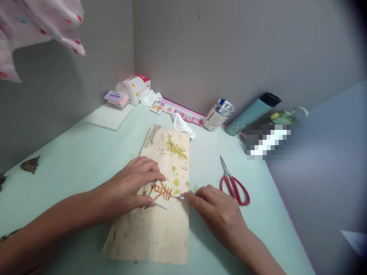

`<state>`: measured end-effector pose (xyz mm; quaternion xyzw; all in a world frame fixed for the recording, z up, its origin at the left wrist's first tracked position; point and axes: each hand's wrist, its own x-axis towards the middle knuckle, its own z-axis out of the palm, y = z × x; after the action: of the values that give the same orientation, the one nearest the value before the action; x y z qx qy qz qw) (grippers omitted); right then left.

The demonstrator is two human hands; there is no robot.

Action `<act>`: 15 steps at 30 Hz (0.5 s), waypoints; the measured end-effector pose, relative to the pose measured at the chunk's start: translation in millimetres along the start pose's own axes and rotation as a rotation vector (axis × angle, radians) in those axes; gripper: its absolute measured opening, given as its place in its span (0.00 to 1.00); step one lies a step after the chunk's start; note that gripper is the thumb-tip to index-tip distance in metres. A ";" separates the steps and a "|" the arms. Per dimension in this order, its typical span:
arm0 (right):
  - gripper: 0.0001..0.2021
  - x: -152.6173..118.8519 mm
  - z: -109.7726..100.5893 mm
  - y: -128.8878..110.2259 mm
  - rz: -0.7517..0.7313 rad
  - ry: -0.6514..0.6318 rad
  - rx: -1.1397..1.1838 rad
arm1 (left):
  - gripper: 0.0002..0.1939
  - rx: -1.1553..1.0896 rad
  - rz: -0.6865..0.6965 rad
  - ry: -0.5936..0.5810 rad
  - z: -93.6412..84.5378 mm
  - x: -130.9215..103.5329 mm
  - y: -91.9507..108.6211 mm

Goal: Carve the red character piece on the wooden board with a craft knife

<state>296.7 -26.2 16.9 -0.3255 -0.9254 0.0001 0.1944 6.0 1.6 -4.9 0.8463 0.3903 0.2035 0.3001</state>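
A pale mint-green tabletop (77,152) is carrying a long light-wood board (169,236) scattered with yellow-green shavings (177,149). Red-handled metal scissors (235,189) are lying near the board; a tall teal cylindrical bottle (249,116) is leaning beside a labelled clear jar (217,116).

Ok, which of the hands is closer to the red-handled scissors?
Right. The right hand is just left of the red-handled scissors, gripping a slim tool; the left hand is farther left, on the orange-lettered piece.
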 end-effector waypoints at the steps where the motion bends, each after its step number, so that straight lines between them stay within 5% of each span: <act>1: 0.12 0.5 -0.4 -1.4 -0.002 0.006 -0.008 | 0.29 -0.001 -0.001 0.001 0.0 0.2 -0.2; 15: 0.14 6.4 -14.8 -23.4 -0.131 0.010 -0.232 | 0.29 -0.008 0.021 0.020 1.2 -1.4 -1.4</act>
<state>283.4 -42.7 35.9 -0.2846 -0.9374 -0.1214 0.1596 5.1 0.8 -6.9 0.8470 0.3835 0.2167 0.2974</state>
